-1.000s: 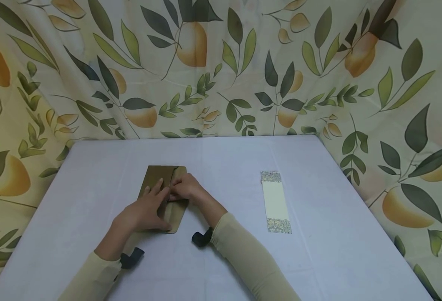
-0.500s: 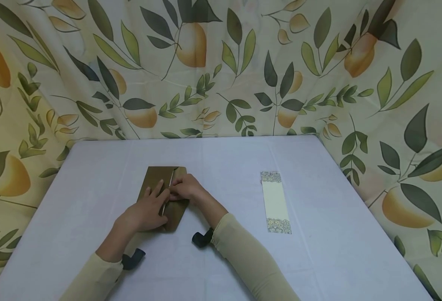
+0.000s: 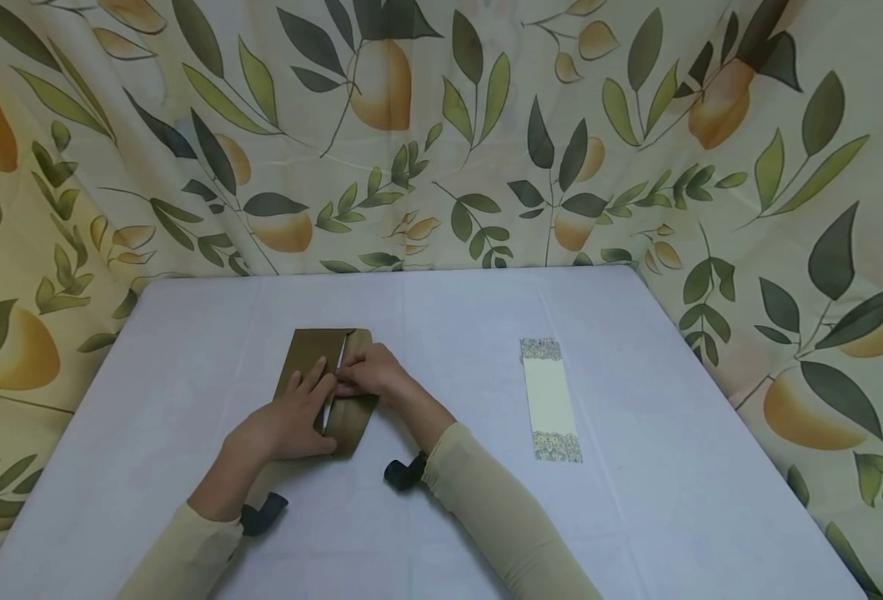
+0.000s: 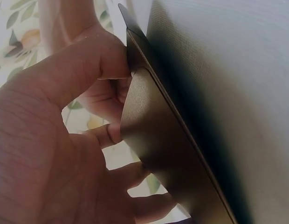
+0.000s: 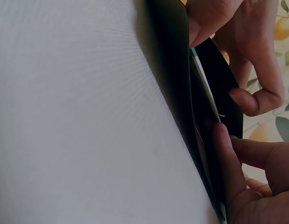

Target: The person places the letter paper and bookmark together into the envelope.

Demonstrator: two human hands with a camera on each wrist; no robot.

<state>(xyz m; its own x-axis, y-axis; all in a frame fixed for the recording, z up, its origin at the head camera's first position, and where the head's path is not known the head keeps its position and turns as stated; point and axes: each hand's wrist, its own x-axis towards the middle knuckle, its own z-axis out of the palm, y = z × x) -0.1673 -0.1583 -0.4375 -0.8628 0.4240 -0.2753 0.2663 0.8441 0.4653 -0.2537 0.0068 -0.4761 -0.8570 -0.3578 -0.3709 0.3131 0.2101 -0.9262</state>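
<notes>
On the white table lies a flat gold-brown envelope (image 3: pixel 313 346), with a lengthwise slit through which a white edge shows. My left hand (image 3: pixel 283 427) rests on it with fingers spread, the thumb on the near right part. In the left wrist view the envelope's rounded edge (image 4: pixel 168 140) stands off the table beside the left thumb. The right hand (image 3: pixel 369 372) pinches the envelope's right part at the slit. In the right wrist view a finger of the right hand (image 5: pixel 270 172) lies along a thin white edge (image 5: pixel 207 88) inside the dark opening. Its inner contents are mostly hidden.
To the right lies a pale paper strip (image 3: pixel 551 400) with patterned ends. A black wrist strap end (image 3: pixel 403 475) hangs by the right sleeve, another (image 3: pixel 264 515) by the left. Behind the table (image 3: pixel 456 533) hangs a fruit-and-leaf patterned cloth (image 3: pixel 479 167).
The envelope's near right part has turned from pale to dark brown, and the white edge in the slit shows more. My left thumb has shifted slightly left; the right hand stays nearly in place.
</notes>
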